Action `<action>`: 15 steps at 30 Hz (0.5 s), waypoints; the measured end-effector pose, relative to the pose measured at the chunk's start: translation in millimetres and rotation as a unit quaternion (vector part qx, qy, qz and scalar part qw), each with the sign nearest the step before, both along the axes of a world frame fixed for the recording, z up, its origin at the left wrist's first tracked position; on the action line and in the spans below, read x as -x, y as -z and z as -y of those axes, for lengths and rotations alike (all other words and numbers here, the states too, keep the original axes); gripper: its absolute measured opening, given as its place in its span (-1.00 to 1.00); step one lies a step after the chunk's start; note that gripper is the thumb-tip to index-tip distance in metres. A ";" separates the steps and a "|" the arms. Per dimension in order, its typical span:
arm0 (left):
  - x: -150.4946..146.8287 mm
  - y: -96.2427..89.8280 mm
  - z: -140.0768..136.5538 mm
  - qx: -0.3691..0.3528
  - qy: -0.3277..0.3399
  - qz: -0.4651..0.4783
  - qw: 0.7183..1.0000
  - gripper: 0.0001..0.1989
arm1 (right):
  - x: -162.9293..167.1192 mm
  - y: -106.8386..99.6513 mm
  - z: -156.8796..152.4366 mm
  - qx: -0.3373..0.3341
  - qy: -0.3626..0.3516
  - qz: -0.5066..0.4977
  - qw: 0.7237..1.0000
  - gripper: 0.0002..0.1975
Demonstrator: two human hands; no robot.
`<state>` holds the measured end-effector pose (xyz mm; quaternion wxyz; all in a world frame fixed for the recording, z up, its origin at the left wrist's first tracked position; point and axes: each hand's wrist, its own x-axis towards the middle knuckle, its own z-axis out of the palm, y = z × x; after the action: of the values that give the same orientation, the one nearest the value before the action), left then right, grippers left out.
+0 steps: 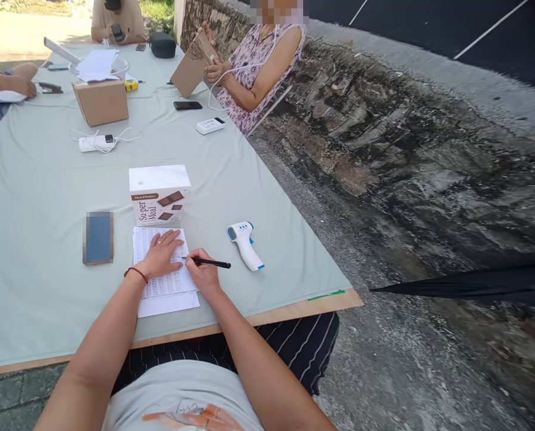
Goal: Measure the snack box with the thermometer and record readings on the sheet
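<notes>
My left hand (163, 254) lies flat with fingers spread on a printed sheet of paper (159, 288), pressing it to the table. A black pen (213, 262) is gripped in my right hand (202, 274), its tip touching the sheet near my left fingers. Under the printed sheet, part of a blank white sheet (171, 305) shows. Just beyond the papers stands a white box (159, 179) with chocolate pieces pictured on it. To the right rests a white and blue infrared thermometer (246, 246); to the left lies a phone (99, 237) with a blurred screen.
A pale green cloth covers the table (47, 269). Farther off are a cardboard box (100, 102) with papers on top, white power banks (97, 143) with cables, and a dark phone (187, 105). Several people sit around; one holds a cardboard piece (193, 66). A stone wall (361, 131) runs along the right.
</notes>
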<state>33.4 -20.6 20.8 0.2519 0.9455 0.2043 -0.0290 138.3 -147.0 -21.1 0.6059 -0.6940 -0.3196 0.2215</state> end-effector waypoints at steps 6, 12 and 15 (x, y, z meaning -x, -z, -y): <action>1.9 -3.9 -3.1 0.052 -0.024 0.065 0.996 -0.56 | -4.1 4.7 0.9 -0.012 0.064 0.008 0.998 -0.70; 8.5 -7.2 -20.8 0.129 -0.350 0.271 0.888 -0.88 | -4.9 10.6 0.0 -0.009 0.072 0.016 0.997 -0.65; 14.7 -2.3 -38.3 0.082 -0.476 0.391 0.784 -0.80 | -4.2 11.7 -0.7 -0.013 0.063 -0.004 0.998 -0.61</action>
<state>18.7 17.7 23.2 0.3682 0.6345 0.5093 0.4500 142.5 -146.2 -32.8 0.6287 -0.7040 -0.2755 0.1821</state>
